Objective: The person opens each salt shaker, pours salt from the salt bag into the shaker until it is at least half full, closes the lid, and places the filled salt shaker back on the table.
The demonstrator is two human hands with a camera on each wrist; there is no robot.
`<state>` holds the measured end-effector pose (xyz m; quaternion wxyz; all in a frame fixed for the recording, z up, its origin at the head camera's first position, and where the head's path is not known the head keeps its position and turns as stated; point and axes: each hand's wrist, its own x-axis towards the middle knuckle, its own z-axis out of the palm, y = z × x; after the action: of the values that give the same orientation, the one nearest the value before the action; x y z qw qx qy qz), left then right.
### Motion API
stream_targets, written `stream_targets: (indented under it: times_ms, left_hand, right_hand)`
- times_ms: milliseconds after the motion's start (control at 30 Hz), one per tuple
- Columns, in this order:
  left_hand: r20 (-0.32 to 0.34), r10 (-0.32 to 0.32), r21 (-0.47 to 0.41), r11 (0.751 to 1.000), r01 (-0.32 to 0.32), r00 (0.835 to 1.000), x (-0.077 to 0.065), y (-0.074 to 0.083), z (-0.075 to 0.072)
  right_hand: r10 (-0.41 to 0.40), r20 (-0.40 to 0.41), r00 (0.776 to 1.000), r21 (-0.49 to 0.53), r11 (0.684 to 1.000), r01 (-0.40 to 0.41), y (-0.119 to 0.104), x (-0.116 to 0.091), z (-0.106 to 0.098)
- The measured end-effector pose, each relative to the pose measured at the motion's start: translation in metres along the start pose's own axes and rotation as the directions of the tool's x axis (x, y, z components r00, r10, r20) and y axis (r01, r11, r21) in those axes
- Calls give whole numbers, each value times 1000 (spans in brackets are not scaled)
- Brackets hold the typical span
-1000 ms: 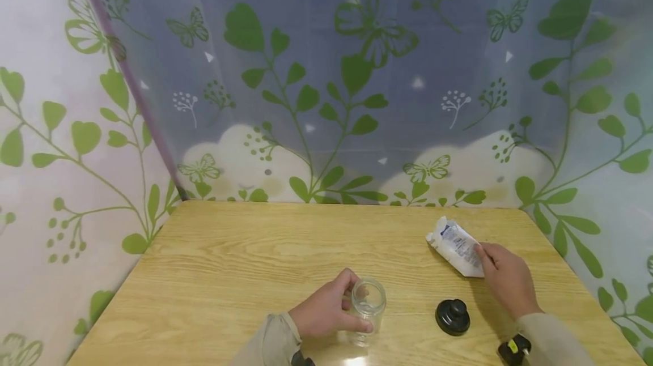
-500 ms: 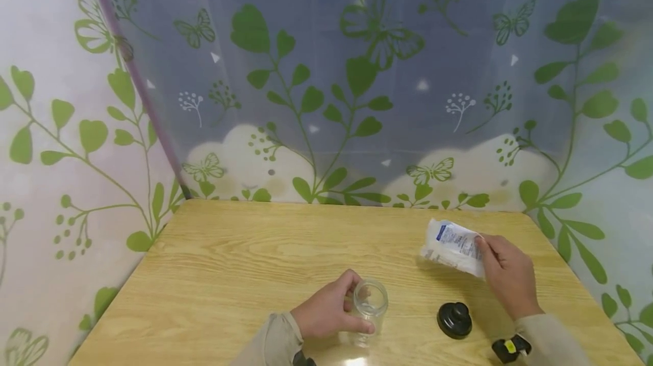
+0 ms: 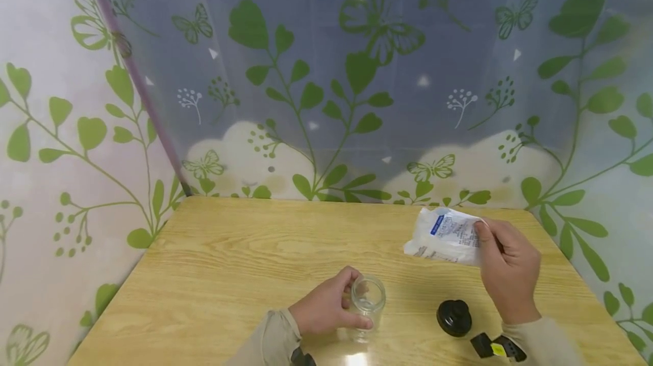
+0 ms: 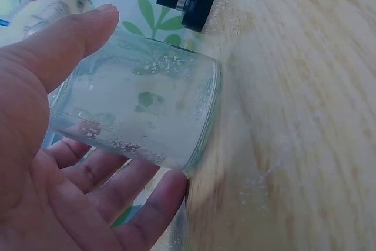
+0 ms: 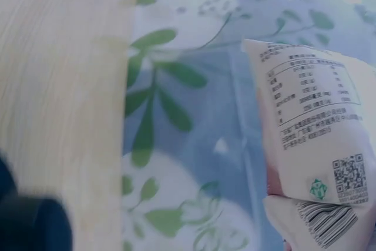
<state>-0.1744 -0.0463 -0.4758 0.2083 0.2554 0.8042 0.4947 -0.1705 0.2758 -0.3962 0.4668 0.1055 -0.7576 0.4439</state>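
My left hand [image 3: 329, 308] curls round a clear glass jar [image 3: 376, 310], thumb on the near side and fingers on the far side. The uncapped jar stands upright on the table. White grains cling inside the jar [image 4: 138, 95] in the left wrist view. Over to the right, my right hand [image 3: 512, 272] pinches one end of a white printed packet [image 3: 449, 237], raised above the table and lying nearly level. The right wrist view shows the packet [image 5: 314, 104] with small print, a QR code and a barcode. A black lid with a knob [image 3: 454, 318] sits between the hands.
The wooden table [image 3: 255, 247] carries a scatter of white grains [image 4: 252, 195] beside the jar. Patterned curtains [image 3: 316, 99] with leaves and butterflies enclose the table at the back and sides. A black strap [image 3: 497, 348] is on the right wrist.
My right hand has lifted the packet and turned it, so its far end has swung left and its printed face shows more. The left hand and jar stay in place.
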Motion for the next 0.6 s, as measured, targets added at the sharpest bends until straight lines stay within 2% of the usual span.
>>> stream_targets:
  times_ms: [200,333,600]
  left_hand:
    - [-30,-9,15,1000,10,1000,1,-1,2]
    - [-27,-17,-1,1000,17,999,2,-1,3]
    - [-46,-29,51,998,31,999,2,1,2]
  right_hand:
    - [-28,6,1000,110,994,27,-22,-2,10]
    - [-30,12,999,126,992,28,-33,-4,13]
    - [-58,48,997,158,986,50,-37,-7,16]
